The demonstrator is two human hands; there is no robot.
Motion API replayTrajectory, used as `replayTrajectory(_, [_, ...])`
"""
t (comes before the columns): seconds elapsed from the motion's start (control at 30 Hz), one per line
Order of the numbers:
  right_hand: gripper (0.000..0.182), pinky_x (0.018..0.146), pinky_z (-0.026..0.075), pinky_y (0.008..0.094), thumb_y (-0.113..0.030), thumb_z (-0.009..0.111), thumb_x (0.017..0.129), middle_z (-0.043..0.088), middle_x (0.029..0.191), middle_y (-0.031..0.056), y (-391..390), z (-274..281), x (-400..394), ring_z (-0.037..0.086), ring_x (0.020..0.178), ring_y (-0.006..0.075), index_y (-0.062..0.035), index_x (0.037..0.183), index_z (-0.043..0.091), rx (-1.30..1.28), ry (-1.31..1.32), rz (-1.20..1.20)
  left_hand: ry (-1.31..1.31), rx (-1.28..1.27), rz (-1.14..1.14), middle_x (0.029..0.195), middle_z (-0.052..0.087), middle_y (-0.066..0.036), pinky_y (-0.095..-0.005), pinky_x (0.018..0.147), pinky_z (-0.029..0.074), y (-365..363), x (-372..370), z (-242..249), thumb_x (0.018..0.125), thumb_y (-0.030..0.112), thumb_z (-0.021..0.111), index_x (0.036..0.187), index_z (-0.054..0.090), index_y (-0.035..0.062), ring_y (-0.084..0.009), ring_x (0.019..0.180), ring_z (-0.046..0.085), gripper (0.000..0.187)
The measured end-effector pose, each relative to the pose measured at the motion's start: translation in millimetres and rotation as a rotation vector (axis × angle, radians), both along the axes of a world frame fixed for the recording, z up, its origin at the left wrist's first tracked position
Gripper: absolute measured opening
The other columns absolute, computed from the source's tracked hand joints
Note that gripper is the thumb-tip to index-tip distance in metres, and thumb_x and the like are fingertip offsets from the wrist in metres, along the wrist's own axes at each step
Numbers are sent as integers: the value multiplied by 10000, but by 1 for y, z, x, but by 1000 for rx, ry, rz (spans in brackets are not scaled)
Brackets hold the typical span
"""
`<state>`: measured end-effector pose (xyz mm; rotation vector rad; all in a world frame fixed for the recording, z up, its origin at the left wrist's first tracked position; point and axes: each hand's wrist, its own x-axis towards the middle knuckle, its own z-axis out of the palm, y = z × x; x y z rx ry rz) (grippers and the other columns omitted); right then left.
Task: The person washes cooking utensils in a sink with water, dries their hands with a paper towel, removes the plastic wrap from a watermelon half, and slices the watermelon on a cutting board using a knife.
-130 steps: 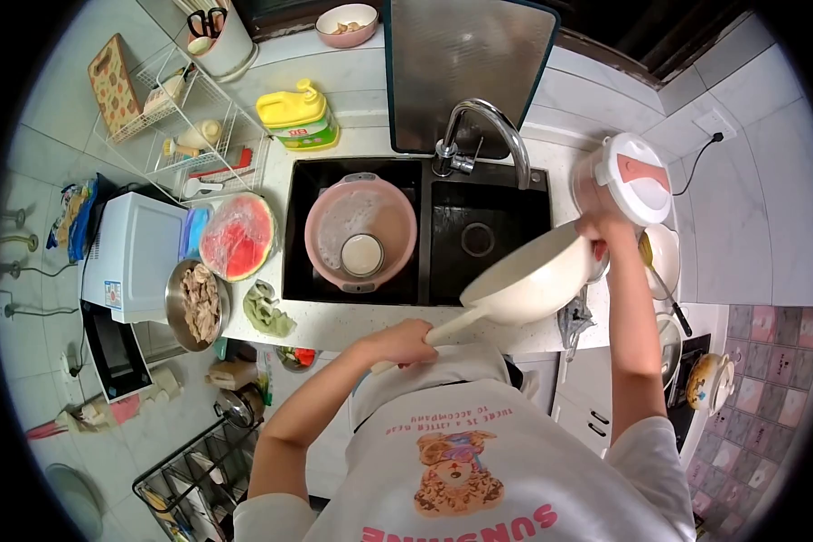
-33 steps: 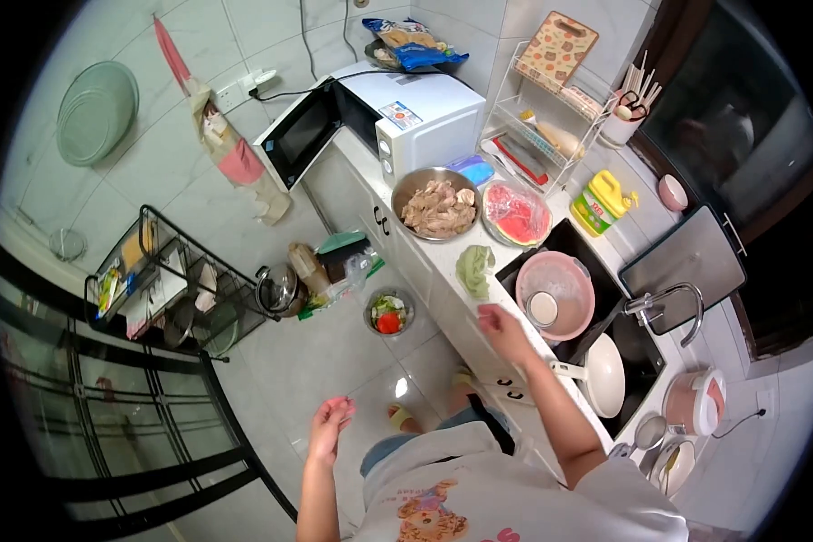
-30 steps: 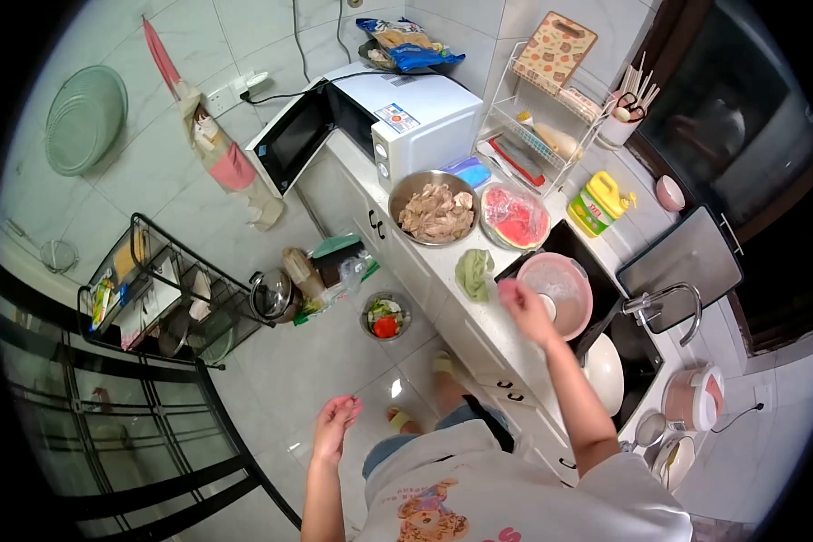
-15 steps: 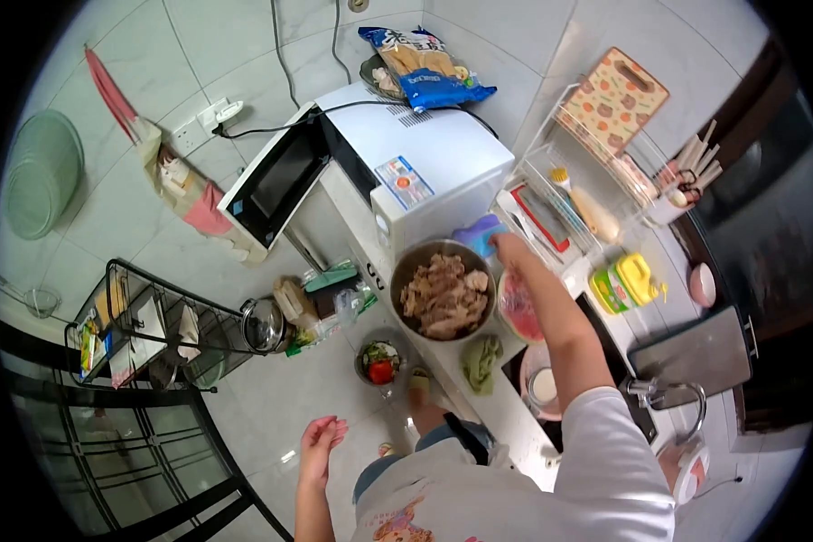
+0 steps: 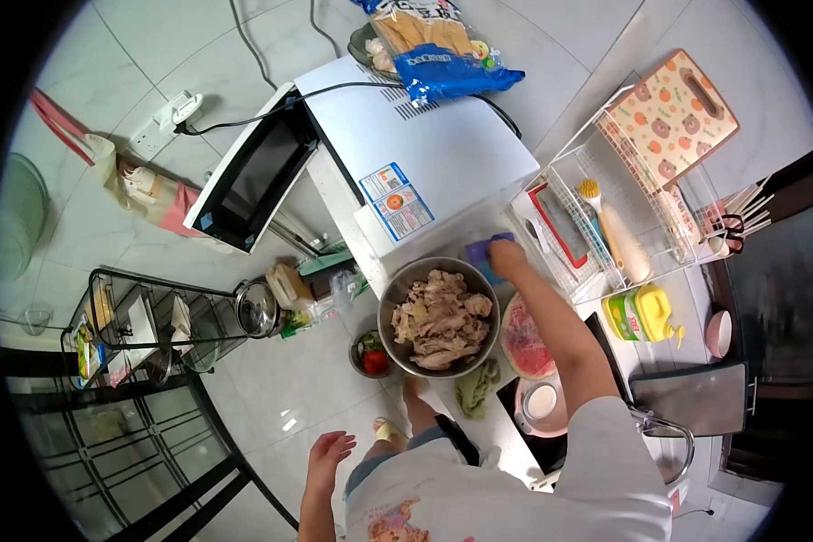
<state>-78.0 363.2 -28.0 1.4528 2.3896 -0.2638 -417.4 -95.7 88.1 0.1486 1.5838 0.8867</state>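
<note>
"Status?"
"My right grip [image 5: 510, 260] touches the blue-purple pack [image 5: 476, 256], mid-frame, on the worktop [image 5: 506, 441]; closed, I can't tell. Left grip [image 5: 327, 453], lower left: open."
"Room?"
"Tiled walls [image 5: 556, 50]; blue bag [image 5: 443, 70], top, lettered in Chinese."

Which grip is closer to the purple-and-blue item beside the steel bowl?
Right. The right grip is at the purple-and-blue item, apparently touching it. The left grip hangs well away over the floor, with the steel bowl lying between.
</note>
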Motion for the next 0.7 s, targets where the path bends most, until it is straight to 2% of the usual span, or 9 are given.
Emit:
replayTrajectory(0.1, [136,680,538,440,-117,549,812,684,827,134,-9,-13,1,672,812,337,-96,813,683,211,218,-73,5,-14,-83,1091,653,-142,-326,864,497,11,1,1,931,163,561,1132,560,-1,-230,996,636,259])
replayTrajectory(0.3, [129,682,538,431,-117,547,800,682,820,127,-9,-8,-7,676,818,323,-77,767,665,160,112,-88,59,-17,-140,1084,656,-142,-327,880,488,22,-9,7,929,166,562,1136,552,-11,-229,993,637,272])
replayTrajectory(0.47, [90,666,521,447,-156,604,756,674,791,120,-1,-3,10,667,782,322,-108,781,676,205,95,-99,84,-8,-114,1086,656,-143,-328,866,497,16,-18,6,936,159,551,1136,550,-4,-228,986,638,258])
replayTrajectory(0.6, [97,661,498,450,-178,653,730,661,798,129,-4,64,22,645,769,326,-117,804,668,209,281,-103,82,21,-117,1076,658,-137,-313,868,485,17,-21,6,928,160,565,1134,552,-17,-220,989,637,272])
replayTrajectory(0.7, [152,684,495,418,-203,668,747,629,782,124,-11,132,31,635,782,305,-71,795,612,272,606,-144,110,85,-182,1080,658,-130,-313,869,483,36,-17,11,929,175,573,1140,551,-10,-213,990,635,281])
